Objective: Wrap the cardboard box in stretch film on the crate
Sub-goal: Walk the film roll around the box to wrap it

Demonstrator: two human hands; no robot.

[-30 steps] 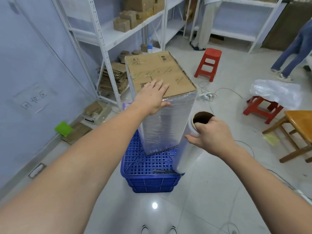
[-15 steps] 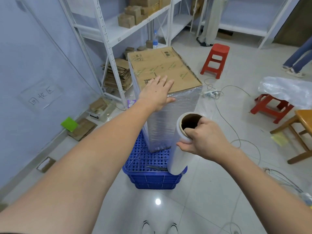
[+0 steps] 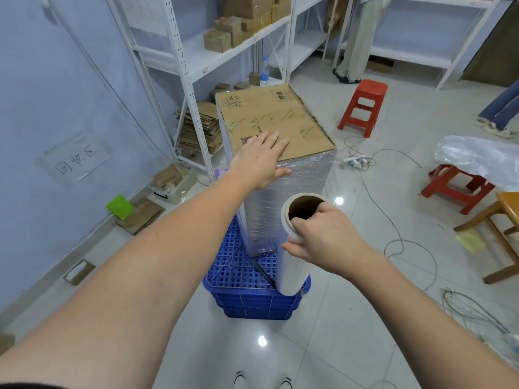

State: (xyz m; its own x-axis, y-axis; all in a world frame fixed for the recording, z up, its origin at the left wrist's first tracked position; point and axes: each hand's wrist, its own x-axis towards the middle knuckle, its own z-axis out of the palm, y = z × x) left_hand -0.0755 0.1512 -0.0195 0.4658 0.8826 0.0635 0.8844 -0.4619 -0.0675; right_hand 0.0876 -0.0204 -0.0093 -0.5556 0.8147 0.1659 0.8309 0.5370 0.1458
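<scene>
Since a second ago the stretch film roll [image 3: 292, 256] has swung from a slant beside the box to stand nearly upright in front of it, while the left hand [image 3: 259, 161] stays flat on the box top.

Left of that hand, a white shelving rack [image 3: 193, 88] stands against the blue wall, with flattened cardboard [image 3: 196, 130] stacked under its lowest shelf. The left hand lies with fingers straight and spread on the near edge of the cardboard box [image 3: 278, 122], its thumb pressed over the edge onto the film-covered side; it curls round nothing. Under this hand the tall box stands upright on the blue crate [image 3: 247, 282], its sides already sheathed in shiny film and its top bare.

Right of the box, the right hand [image 3: 325, 242] grips the roll at its upper end, fingers hooked over the rim into the cardboard core and thumb clamped on the outside. Below this grip, the roll's foot sits at the crate's near right corner, and a thin dark stick [image 3: 262, 272] lies on the crate just left of it. Further right stand a red stool [image 3: 362, 108] and a wooden stool [image 3: 502, 223].
</scene>
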